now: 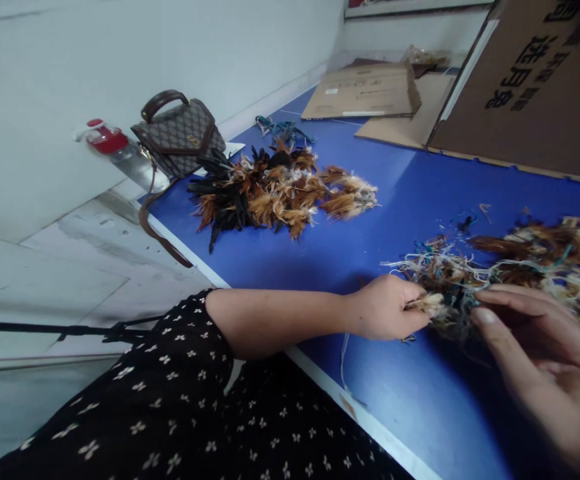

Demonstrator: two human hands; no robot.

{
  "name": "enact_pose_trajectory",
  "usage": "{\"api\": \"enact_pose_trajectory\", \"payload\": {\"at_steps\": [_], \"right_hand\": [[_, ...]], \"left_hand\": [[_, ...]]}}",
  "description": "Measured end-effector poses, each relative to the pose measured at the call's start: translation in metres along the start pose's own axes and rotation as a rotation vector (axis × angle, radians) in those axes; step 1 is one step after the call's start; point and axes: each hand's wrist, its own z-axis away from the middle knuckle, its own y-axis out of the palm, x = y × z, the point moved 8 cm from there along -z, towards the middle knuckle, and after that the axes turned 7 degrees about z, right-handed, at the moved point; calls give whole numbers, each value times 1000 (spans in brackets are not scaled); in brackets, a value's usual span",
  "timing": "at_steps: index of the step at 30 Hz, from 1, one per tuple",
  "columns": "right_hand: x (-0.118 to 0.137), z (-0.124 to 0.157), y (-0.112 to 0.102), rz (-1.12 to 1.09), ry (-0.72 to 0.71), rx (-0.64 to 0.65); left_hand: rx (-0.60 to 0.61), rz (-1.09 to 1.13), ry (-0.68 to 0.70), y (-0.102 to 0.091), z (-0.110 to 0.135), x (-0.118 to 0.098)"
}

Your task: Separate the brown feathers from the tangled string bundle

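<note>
My left hand (387,308) rests on the blue table (410,193), fingers closed in a pinch on the pale quill end of a feather bundle (433,303). My right hand (540,353) is close to the camera and blurred, with its fingers stretched out and touching the same tangle of feathers and string (470,273). That tangle spreads to the right into a heap of brown and cream feathers (555,257). A separate pile of brown, orange and black feathers (275,190) lies farther back on the table.
A brown patterned handbag (180,133) and a red-capped bottle (120,150) sit at the table's far left edge. Flattened cardboard (365,90) and a big cardboard box (535,87) stand at the back. Teal strings (283,127) lie beyond the pile.
</note>
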Motion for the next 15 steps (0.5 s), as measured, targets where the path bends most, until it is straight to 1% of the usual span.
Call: {"api": "enact_pose_trajectory", "payload": {"at_steps": [2, 3, 4, 6, 8, 10, 15], "right_hand": [[11, -3, 7, 68, -165, 69], [16, -4, 11, 80, -222, 102], [19, -5, 14, 79, -260, 123], [21, -6, 17, 53, -276, 128], [19, -7, 19, 27, -222, 122], [12, -6, 20, -3, -116, 110], [-17, 2, 26, -178, 262, 78]], "left_hand": [[-3, -43, 37, 0, 0, -2], [-3, -60, 50, 0, 0, -4], [-7, -75, 58, 0, 0, -5], [-22, -91, 65, 0, 1, -7], [-31, -83, 68, 0, 2, -9], [-29, -59, 70, 1, 2, -9], [-2, 30, 32, 6, 2, -2]]}}
